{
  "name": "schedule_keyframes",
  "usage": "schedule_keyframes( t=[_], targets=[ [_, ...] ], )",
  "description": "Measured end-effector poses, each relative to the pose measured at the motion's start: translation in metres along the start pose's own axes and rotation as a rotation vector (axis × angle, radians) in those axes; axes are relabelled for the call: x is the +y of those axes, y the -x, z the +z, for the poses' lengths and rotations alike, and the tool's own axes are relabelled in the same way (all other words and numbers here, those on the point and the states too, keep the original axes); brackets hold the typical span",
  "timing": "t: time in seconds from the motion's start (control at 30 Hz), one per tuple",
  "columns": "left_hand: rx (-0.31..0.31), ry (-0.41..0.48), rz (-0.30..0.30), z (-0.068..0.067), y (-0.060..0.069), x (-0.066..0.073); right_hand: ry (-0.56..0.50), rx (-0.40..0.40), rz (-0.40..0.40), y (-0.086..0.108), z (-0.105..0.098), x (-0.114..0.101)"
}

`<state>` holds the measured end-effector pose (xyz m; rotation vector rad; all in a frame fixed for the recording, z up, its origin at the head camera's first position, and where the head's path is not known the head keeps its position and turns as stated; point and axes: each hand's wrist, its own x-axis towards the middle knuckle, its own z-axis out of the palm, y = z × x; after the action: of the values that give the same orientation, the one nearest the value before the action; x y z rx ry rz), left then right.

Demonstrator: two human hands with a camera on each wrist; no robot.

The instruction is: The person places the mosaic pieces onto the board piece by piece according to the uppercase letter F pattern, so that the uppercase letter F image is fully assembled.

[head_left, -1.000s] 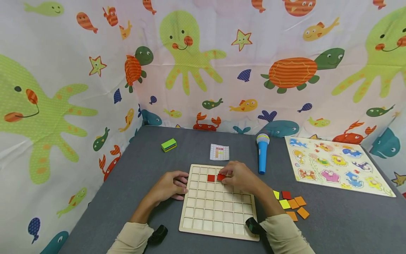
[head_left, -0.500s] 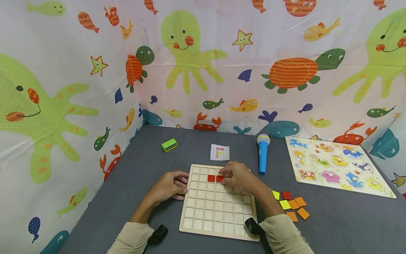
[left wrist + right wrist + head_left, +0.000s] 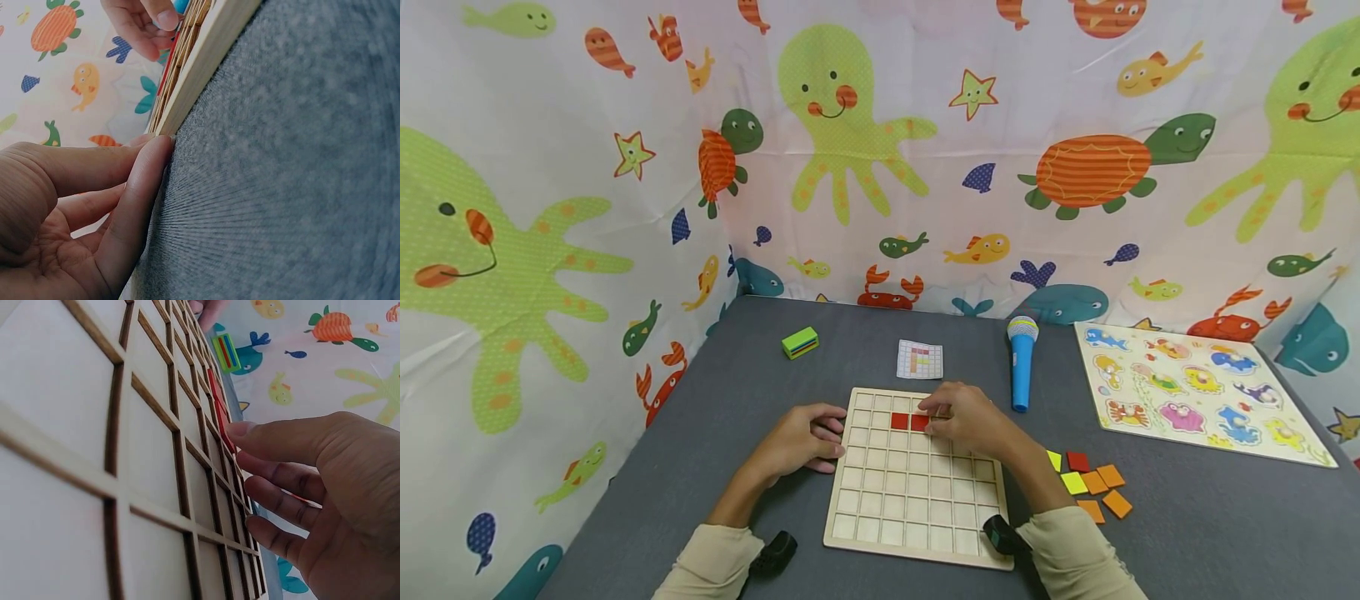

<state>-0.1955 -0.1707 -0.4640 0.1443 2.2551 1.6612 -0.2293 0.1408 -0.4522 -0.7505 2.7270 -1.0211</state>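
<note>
A pale wooden grid board (image 3: pixel 893 483) lies on the dark grey table. Two red square tiles sit side by side in its upper rows: the left tile (image 3: pixel 898 422) and the right tile (image 3: pixel 918 423). My right hand (image 3: pixel 966 417) pinches the right tile at its right side; in the right wrist view the thumb (image 3: pixel 240 429) touches it, and the other fingers curl below. At the board's left edge is my left hand (image 3: pixel 801 437). The left wrist view shows its thumb (image 3: pixel 140 187) and index finger gripping that edge.
Loose yellow, red and orange tiles (image 3: pixel 1094 481) lie right of the board. Behind it are a small pattern card (image 3: pixel 919 360), a green striped block (image 3: pixel 800 342) and a blue toy microphone (image 3: pixel 1020 367). A sea-animal puzzle (image 3: pixel 1202 392) lies at the right.
The right red tile has shifted slightly left and now lies flatter, in line with the left tile. My right hand stays beside it; the left hand has not visibly moved.
</note>
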Motion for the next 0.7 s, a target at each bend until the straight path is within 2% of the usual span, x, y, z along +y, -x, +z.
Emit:
schedule_keyframes(
  t=[0.17,0.4,0.7],
  targets=[
    [-0.002,0.000,0.000,0.000,0.000,0.000,-0.002,0.005,-0.008,0.003,-0.002,0.003],
    [-0.011,0.007,0.004,-0.001,0.000,0.000,0.001,0.015,0.022,0.009,-0.007,0.003],
    [-0.018,0.009,0.011,-0.001,-0.001,-0.002,0.027,0.029,0.051,0.026,-0.020,0.003]
  ],
)
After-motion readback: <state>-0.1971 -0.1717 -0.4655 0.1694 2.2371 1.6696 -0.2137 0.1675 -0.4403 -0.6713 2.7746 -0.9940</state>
